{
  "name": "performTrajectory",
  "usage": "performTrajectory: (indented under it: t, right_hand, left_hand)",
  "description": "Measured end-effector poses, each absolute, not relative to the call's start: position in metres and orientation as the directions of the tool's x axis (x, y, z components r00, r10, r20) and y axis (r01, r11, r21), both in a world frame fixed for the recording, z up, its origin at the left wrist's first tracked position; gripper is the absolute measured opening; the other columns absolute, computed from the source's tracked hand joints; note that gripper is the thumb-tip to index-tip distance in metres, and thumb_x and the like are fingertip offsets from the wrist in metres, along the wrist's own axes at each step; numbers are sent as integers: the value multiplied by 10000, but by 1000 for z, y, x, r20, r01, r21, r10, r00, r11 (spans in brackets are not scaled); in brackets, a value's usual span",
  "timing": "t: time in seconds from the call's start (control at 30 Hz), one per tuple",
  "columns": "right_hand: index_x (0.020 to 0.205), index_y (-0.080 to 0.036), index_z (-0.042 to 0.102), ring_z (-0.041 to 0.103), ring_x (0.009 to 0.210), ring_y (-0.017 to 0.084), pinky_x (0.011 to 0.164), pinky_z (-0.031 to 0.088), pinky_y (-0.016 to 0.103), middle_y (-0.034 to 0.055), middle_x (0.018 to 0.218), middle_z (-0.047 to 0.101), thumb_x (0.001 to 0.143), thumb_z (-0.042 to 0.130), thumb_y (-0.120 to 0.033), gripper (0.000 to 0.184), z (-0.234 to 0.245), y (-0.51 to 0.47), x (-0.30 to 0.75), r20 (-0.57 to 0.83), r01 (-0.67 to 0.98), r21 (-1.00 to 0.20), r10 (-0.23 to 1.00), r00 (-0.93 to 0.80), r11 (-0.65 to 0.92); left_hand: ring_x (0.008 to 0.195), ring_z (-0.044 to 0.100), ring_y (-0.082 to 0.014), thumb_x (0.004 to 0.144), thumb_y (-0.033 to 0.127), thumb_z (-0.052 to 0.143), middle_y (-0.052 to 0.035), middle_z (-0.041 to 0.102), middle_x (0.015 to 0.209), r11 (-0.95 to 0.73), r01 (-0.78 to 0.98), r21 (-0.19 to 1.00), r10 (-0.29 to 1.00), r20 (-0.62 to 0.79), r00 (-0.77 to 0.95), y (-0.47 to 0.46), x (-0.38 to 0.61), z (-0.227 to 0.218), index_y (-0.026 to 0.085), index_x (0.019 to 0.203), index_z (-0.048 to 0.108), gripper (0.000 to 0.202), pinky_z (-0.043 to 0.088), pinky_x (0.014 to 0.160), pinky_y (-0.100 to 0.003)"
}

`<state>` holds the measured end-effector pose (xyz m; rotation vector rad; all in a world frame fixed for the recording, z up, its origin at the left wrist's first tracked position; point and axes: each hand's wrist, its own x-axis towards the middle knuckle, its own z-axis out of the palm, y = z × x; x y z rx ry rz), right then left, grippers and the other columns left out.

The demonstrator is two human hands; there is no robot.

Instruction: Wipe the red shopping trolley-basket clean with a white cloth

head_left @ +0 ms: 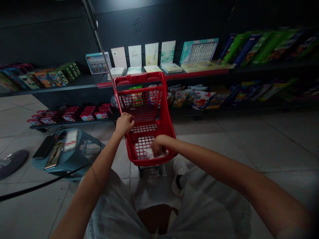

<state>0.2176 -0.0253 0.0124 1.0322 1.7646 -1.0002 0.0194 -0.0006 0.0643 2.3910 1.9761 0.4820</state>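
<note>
A small red shopping cart (167,114) with grid walls stands in front of me, close to the shelves. My left hand (125,124) is closed over the cart's left rim, its fingers curled inward. Down inside the basket, near the front edge, my right hand (159,145) presses a crumpled white cloth (149,153) against the grid floor. Its fingers point downward and are partly hidden, but they appear closed on the cloth. Part of the cloth shows on either side of that hand.
A blue-grey plastic stool (93,146) stands left of the cart, with a phone (54,155) on top. A black cable (45,182) runs beside it. Behind the cart, a shelf (199,73) carries books and boxes, with snack bags (183,98) below. A metal pole (101,46) rises behind the cart.
</note>
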Motion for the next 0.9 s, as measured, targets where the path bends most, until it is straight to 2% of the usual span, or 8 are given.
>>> performTrajectory:
  t: [0.07, 0.2, 0.33, 0.5, 0.57, 0.67, 0.77, 0.9]
  right_hand:
    - [814, -148, 668, 668, 773, 227, 703, 554, 323, 44, 763, 637, 791, 773, -282, 172, 9, -26, 218, -908, 922, -227, 273, -317, 314]
    - [803, -166, 606, 567, 654, 145, 642, 479, 267, -10, 726, 578, 884, 636, -260, 128, 11, -34, 204, -784, 798, -479, 232, -576, 365]
    - [809, -180, 559, 484, 611, 108, 586, 393, 233, -48, 695, 518, 905, 505, -193, 110, 17, -44, 187, -538, 580, -727, 219, -814, 367]
    - [977, -159, 629, 556, 669, 119, 615, 433, 220, -30, 794, 615, 830, 554, -200, 169, 32, -46, 209, -380, 437, -834, 222, -898, 336]
    - [1076, -164, 669, 597, 687, 136, 644, 451, 235, -14, 836, 674, 801, 618, -234, 288, 43, -42, 232, -441, 477, -775, 185, -878, 414]
    - [988, -200, 736, 589, 629, 158, 641, 425, 271, 5, 757, 685, 788, 661, -312, 241, 58, -40, 270, -581, 612, -483, 293, -759, 627]
    - [849, -218, 746, 570, 611, 171, 631, 376, 295, 37, 736, 687, 803, 636, -331, 165, 66, -48, 296, -460, 590, -261, 439, -772, 764]
    - [823, -208, 738, 618, 678, 190, 638, 341, 306, 81, 805, 734, 869, 552, -311, 217, 64, -64, 303, -295, 504, -145, 449, -843, 851]
  left_hand:
    - [1325, 553, -238, 943, 288, 560, -64, 748, 1236, -213, 956, 200, 957, 239, 163, 1, 19, 62, 235, 1104, 774, 273, 533, 1052, -352]
    - [1295, 568, -241, 942, 290, 569, -64, 760, 1198, -216, 954, 206, 956, 243, 164, 3, 20, 60, 231, 1090, 786, 269, 533, 1042, -355]
    - [1282, 582, -253, 933, 283, 574, -72, 756, 1186, -207, 954, 219, 958, 245, 151, 2, 18, 61, 231, 1093, 795, 278, 542, 1022, -363]
    - [1260, 598, -257, 923, 277, 581, -77, 738, 1185, -190, 949, 252, 962, 242, 128, 3, 13, 62, 247, 1082, 804, 275, 549, 1013, -366]
    - [1238, 606, -260, 925, 278, 579, -79, 740, 1171, -200, 940, 275, 959, 249, 131, 4, 11, 61, 243, 1068, 809, 273, 550, 1013, -375]
    - [1228, 600, -255, 926, 256, 575, -71, 760, 1131, -266, 908, 324, 947, 266, 183, 8, 7, 59, 234, 1054, 813, 271, 529, 1053, -381]
    - [1220, 600, -240, 917, 220, 579, -58, 773, 1138, -321, 875, 363, 932, 283, 225, 13, 3, 56, 231, 1044, 811, 265, 506, 1084, -375]
    - [1200, 624, -244, 930, 207, 571, -73, 766, 1181, -273, 901, 338, 936, 310, 167, 9, 7, 61, 216, 1047, 795, 253, 495, 1074, -401]
